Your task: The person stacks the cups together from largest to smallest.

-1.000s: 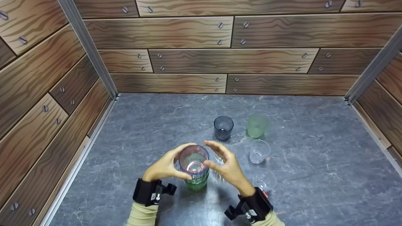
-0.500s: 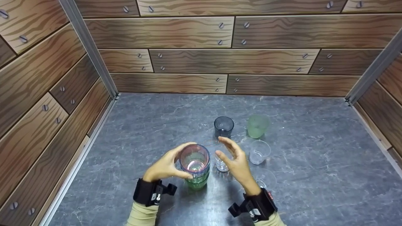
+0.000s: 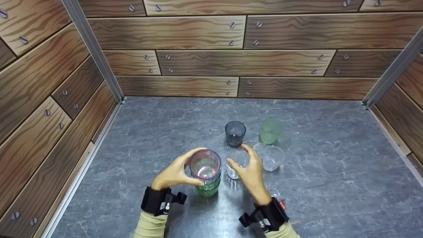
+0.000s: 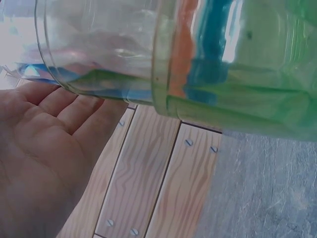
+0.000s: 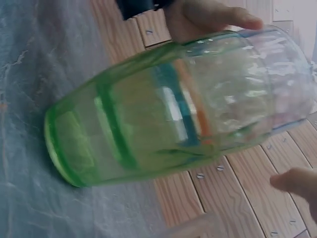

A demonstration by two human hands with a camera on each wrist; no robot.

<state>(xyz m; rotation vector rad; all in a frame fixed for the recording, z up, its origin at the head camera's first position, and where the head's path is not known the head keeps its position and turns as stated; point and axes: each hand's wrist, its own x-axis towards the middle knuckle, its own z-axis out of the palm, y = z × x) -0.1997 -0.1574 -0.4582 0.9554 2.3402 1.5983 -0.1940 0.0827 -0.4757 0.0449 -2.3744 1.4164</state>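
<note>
A stack of nested glasses stands upright on the table, green at the bottom with a pinkish, blue-rimmed glass on top. My left hand curves its thumb and fingers round the upper part. In the left wrist view, the fingers lie along the clear upper glasses. The right wrist view shows the stack from the side, with an orange and blue band. Just right of it, my right hand hovers with thumb and fingers spread over a small clear glass, partly covering it.
Behind the hands stand a dark grey glass and a frosted green glass. A clear glass sits right of my right hand, another clear glass by that wrist. Wood-patterned walls surround the grey marbled table.
My right hand has moved off the stack to the right, over the small clear glass, its fingers spread. My left hand keeps its hold on the stack, which stays in place.
</note>
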